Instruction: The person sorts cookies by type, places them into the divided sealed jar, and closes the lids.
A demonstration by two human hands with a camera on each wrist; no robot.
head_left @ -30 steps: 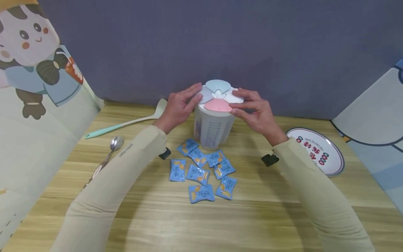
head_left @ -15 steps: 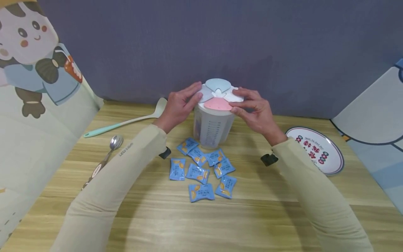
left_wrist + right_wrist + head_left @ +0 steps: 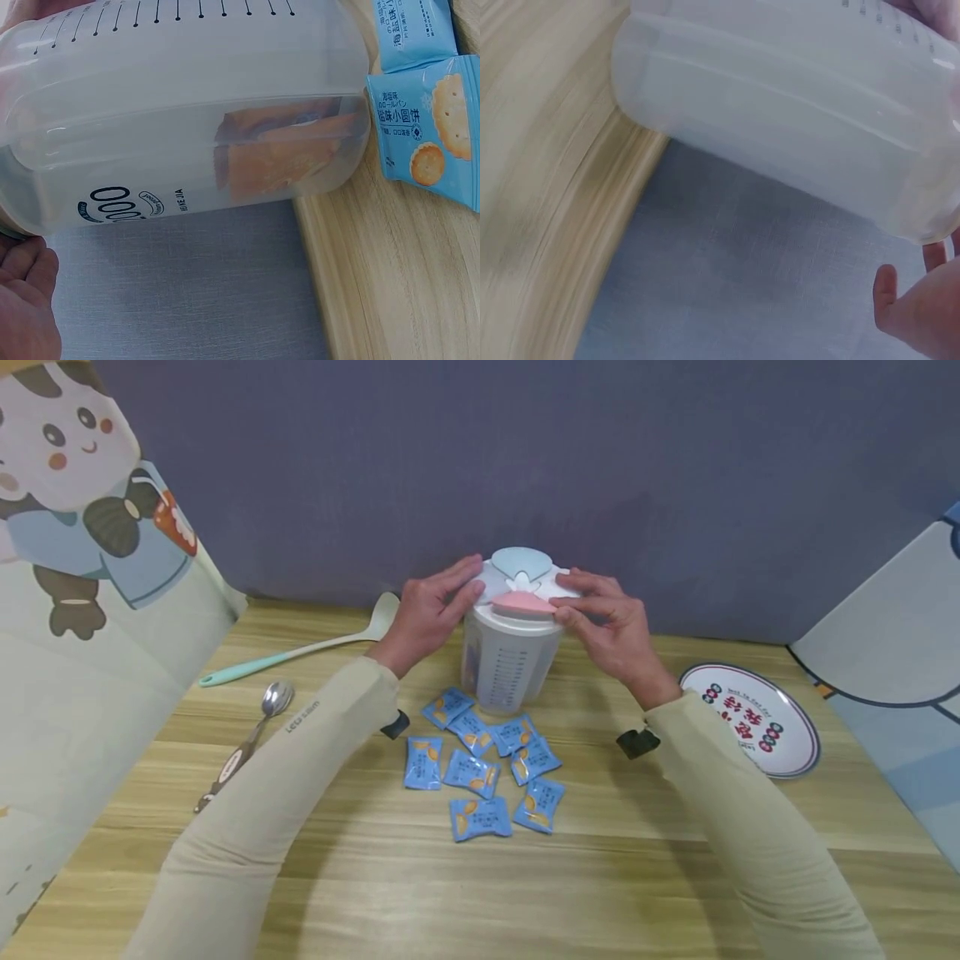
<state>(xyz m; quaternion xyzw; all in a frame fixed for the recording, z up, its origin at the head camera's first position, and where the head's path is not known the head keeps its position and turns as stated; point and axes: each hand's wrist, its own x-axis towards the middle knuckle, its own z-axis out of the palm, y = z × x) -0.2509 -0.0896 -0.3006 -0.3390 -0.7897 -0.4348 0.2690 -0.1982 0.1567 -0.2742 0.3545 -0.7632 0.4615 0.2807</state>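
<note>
A translucent storage canister with measuring marks stands upright at the back of the table. Its white lid carries petal-shaped flaps; the pink flap at the front is tilted up, with a gap under its front edge. My left hand grips the lid's left rim, thumb and fingers on it. With thumb and forefinger my right hand holds the pink flap's right corner, other fingers resting over the lid. Through the wall, the left wrist view shows an orange-brown packet inside the canister.
Several blue biscuit packets lie in front of the canister. A ladle with a mint handle and a metal spoon lie on the left. At right, a printed plate is partly behind the right sleeve. A grey-blue panel rises behind.
The pink flap's front edge has tipped up from the lid, raised at my right thumb. My left hand keeps its place on the rim.
</note>
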